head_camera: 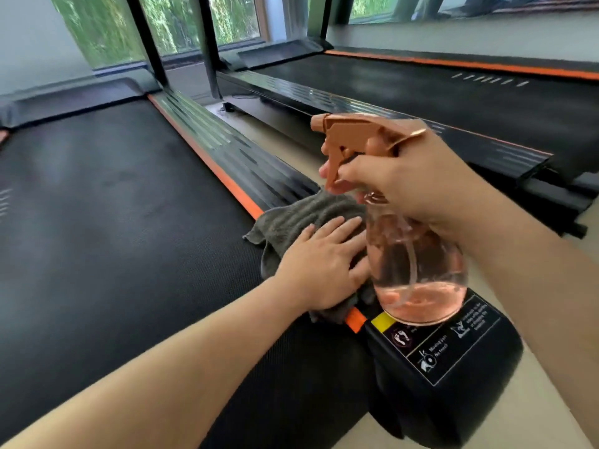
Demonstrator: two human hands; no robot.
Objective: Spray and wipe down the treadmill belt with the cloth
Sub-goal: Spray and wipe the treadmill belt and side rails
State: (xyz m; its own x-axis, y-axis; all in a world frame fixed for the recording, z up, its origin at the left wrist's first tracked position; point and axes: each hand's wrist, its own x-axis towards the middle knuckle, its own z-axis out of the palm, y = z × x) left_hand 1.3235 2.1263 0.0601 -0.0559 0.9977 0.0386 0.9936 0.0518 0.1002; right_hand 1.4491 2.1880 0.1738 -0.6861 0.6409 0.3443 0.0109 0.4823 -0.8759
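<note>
while left hand (319, 260) presses flat on grey cloth (291, 218), fingers straight, right hand (411, 186) in closed grip round spray bottle (421, 270)

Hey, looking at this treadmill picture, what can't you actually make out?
Head view:
- Cloth: its near part is hidden under the left hand and behind the spray bottle.
- Warning label: small print is too blurred to read.
- Uprights: cut off by the top edge; no console shows.
- Treadmill belt: wet or dry, cannot tell.
</note>
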